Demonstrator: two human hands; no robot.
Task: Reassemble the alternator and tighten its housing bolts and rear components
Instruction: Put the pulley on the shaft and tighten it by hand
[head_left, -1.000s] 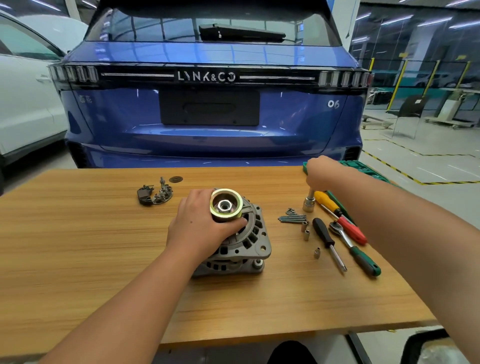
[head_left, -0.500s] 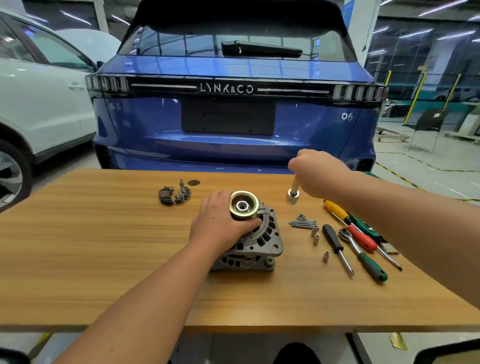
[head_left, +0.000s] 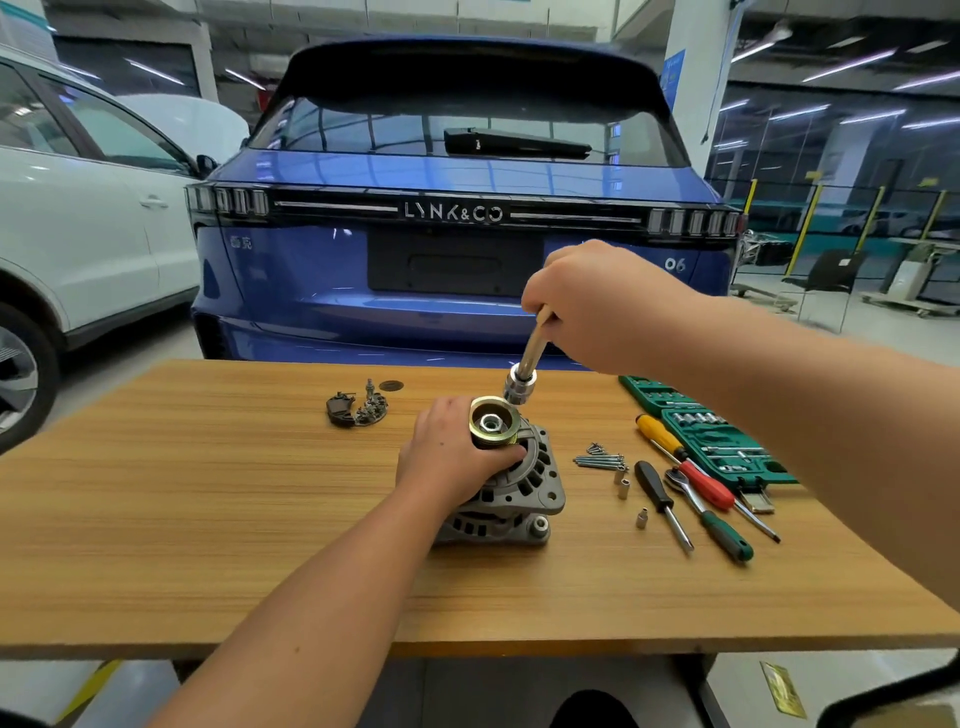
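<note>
The alternator (head_left: 506, 483) is stood pulley-up near the middle of the wooden table (head_left: 208, 519). It is steadied by the left hand (head_left: 452, 457), whose fingers are curled round the brass-coloured pulley (head_left: 493, 422) and the housing top. A socket driver (head_left: 525, 364) is gripped in the closed right hand (head_left: 597, 306), its socket held just beyond the left fingertips, beside the pulley rim and not yet seated. The cast housing is judged heavy, rigid and stable on its base; the smooth pulley may slip, so the ribbed casing offers the surer hold. Loose bolts (head_left: 600, 460) lie below the right hand.
</note>
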